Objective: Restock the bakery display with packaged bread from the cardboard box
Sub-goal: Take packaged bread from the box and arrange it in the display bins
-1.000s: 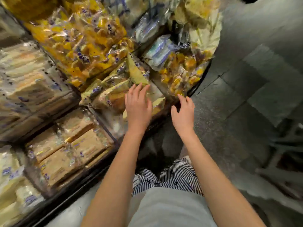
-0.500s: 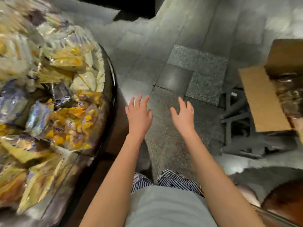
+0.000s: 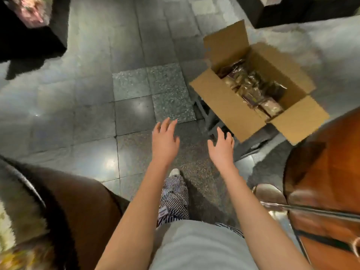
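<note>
- View had swung off bakery display (image 3: pixel 33 189) toward cardboard box (image 3: pixel 229 102); display reduced to blurred sliver, well apart from box.
- Box open, flaps spread, raised on dark stand (image 3: pixel 212 121). Packaged bread (image 3: pixel 251 88) inside box; count unclear.
- Left hand (image 3: pixel 164 140) and right hand (image 3: pixel 222 146) empty, fingers loosely spread, short of box; right hand just beside near flap.
- Judgement: last placement finished; next pick-up pending.
</note>
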